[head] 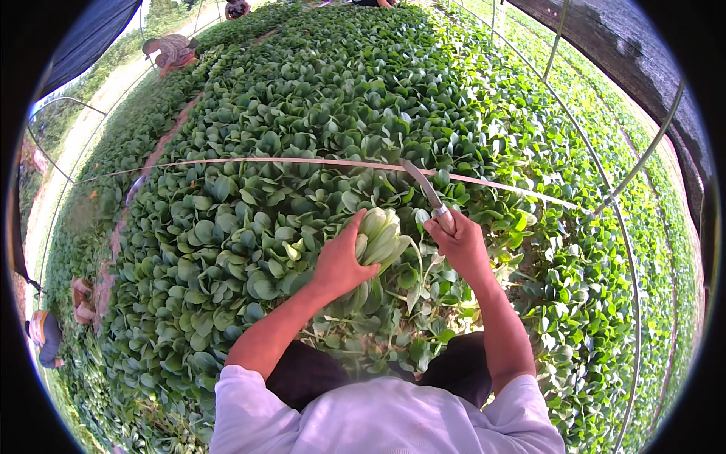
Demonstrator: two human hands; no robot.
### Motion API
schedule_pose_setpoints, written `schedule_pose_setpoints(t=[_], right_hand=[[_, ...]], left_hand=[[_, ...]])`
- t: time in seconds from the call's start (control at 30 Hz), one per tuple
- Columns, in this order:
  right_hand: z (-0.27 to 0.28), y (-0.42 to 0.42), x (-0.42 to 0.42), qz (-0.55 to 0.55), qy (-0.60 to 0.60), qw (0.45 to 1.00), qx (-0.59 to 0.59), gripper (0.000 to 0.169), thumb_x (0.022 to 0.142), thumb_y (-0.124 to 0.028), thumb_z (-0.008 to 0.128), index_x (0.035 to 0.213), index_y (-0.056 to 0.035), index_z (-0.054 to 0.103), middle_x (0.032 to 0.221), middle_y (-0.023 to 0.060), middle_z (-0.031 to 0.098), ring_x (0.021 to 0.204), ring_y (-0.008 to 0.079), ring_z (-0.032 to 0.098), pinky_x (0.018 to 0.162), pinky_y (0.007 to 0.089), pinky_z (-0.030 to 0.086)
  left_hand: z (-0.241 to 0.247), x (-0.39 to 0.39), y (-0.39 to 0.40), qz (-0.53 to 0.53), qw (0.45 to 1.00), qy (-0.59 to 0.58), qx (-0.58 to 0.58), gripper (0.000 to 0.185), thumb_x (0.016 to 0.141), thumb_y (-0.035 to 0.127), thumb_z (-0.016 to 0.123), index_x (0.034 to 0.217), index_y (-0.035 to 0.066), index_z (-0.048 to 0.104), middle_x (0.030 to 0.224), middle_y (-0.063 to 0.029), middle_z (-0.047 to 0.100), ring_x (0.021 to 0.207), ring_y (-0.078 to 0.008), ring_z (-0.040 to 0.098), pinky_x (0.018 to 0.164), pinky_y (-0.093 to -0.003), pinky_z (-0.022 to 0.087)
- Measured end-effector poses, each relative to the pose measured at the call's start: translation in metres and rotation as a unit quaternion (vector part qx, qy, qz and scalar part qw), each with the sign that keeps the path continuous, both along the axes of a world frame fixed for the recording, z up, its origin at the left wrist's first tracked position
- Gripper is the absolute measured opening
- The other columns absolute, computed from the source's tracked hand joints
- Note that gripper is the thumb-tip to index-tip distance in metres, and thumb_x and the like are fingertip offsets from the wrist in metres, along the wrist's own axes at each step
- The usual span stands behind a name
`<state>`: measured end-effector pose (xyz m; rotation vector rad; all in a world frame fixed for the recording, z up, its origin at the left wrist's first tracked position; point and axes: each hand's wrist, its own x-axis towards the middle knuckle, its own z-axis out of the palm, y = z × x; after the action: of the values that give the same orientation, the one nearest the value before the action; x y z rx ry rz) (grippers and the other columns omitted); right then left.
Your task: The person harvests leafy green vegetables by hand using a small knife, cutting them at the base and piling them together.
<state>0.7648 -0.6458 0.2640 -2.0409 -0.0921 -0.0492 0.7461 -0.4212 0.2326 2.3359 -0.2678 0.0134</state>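
Observation:
A bunch of bok choy heads (379,238) with pale green stalks is gripped in my left hand (343,255), its stalk ends pointing up and away from me. My fingers wrap its left side and the thumb lies across the front. One loose leaf stalk (418,272) droops from its right side. In my right hand (460,241) is a knife by its wooden handle (446,222). Its curved blade (422,184) points forward and left, apart from the bunch. Growing bok choy (255,227) surrounds both hands.
A pale flat strap (317,161) crosses the bed just ahead of me, and the blade tip overlaps it in view. Curved metal hoops (624,238) stand on the right. Other people crouch at the far left (173,52) and near left (45,337). A soil furrow (164,142) runs along the left.

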Motion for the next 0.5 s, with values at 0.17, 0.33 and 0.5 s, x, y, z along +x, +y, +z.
schedule_pose_setpoints(t=[0.17, 0.33, 0.5], right_hand=[[-0.022, 0.006, 0.002, 0.080, 0.070, 0.994, 0.016, 0.020, 0.084, -0.022, 0.065, 0.087, -0.0038, 0.057, 0.067, 0.0045, 0.058, 0.053, 0.0151, 0.057, 0.048, 0.0275, 0.042], [-0.021, 0.003, -0.002, -0.006, -0.216, 0.959, -0.183, 0.016, 0.078, -0.016, 0.066, 0.082, -0.0052, 0.055, 0.074, 0.0114, 0.058, 0.066, 0.0323, 0.057, 0.057, 0.0385, 0.045], [-0.022, -0.015, 0.012, 0.059, -0.179, 0.982, -0.010, 0.010, 0.082, -0.011, 0.063, 0.080, -0.0050, 0.055, 0.065, 0.0016, 0.052, 0.057, 0.0158, 0.050, 0.051, 0.0294, 0.039]], left_hand=[[0.002, 0.006, 0.002, 0.004, 0.998, -0.070, -0.004, 0.095, 0.063, 0.020, 0.075, 0.141, 0.007, 0.022, 0.115, -0.0218, 0.056, 0.100, -0.0379, 0.057, 0.087, -0.0416, 0.046], [0.010, 0.005, -0.010, -0.015, 0.994, -0.002, -0.111, 0.096, 0.065, 0.017, 0.076, 0.143, 0.006, 0.020, 0.122, -0.0195, 0.053, 0.111, -0.0286, 0.055, 0.095, -0.0349, 0.042], [-0.014, 0.016, 0.002, -0.086, 0.944, 0.101, -0.301, 0.094, 0.066, 0.015, 0.077, 0.142, 0.003, 0.023, 0.129, -0.0111, 0.048, 0.116, -0.0176, 0.048, 0.099, -0.0307, 0.037]])
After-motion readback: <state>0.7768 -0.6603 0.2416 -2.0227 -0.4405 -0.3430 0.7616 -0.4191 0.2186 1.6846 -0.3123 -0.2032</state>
